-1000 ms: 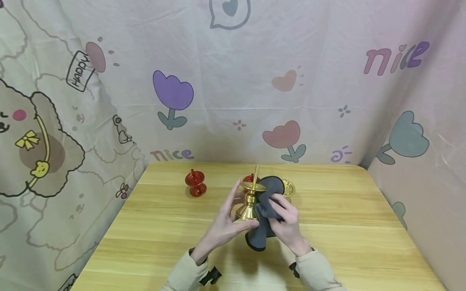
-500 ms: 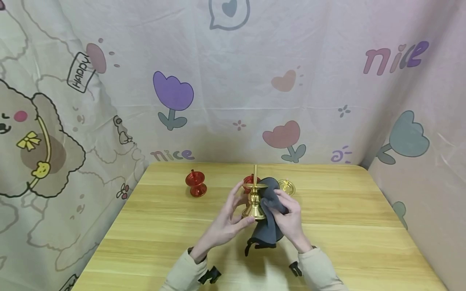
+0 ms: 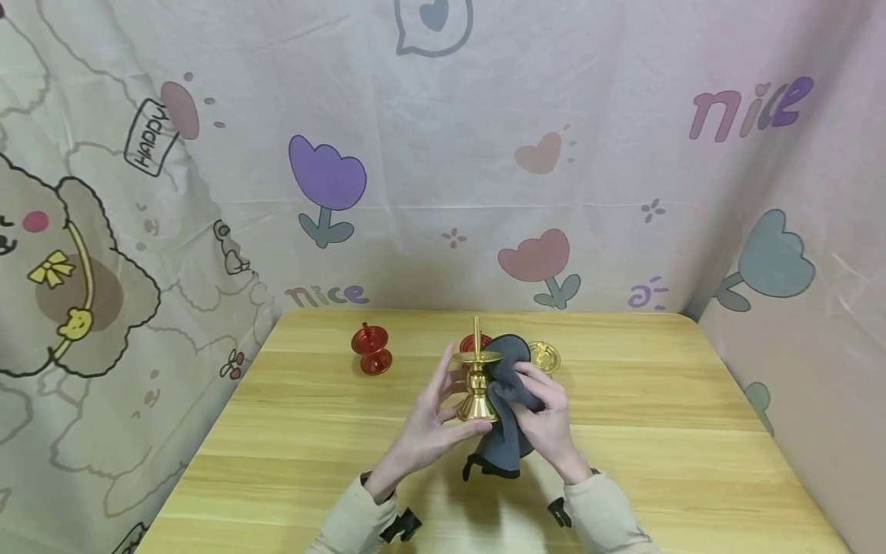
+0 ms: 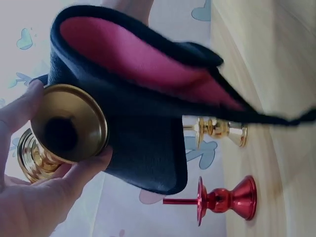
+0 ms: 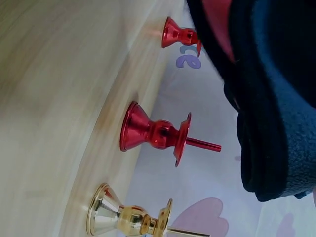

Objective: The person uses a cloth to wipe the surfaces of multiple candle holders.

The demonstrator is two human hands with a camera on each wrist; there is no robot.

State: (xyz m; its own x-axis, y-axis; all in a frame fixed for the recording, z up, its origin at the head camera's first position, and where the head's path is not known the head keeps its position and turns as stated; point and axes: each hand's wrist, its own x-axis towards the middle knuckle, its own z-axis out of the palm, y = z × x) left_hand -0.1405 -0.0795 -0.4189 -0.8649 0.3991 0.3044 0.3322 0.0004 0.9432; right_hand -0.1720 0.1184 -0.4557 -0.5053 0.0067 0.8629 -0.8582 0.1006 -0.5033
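A shiny gold candlestick [image 3: 476, 394] is held up over the table between the thumb and fingers of my left hand [image 3: 424, 429], its long spike pointing upward. The left wrist view shows the hollow underside of its base [image 4: 94, 133], with the thumb on the rim. My right hand [image 3: 551, 415] grips a bunched dark grey cloth [image 3: 508, 446] against the right side of the candlestick. Black edging runs round the cloth, and its pink inner face [image 4: 123, 54] shows in the left wrist view. The cloth hides part of the candlestick's plate and stem.
On the wooden table [image 3: 291, 446], a red candlestick [image 3: 374, 352] stands at the back left. Another red candlestick [image 5: 160, 134] is behind my hands, mostly hidden in the head view. A second gold candlestick [image 3: 545, 356] stands to its right. A patterned curtain [image 3: 429, 154] surrounds the table.
The held candlestick shifts right and then back left, now leaning slightly left. The cloth follows along its right side, its loose lower end swinging. The standing candlesticks stay put.
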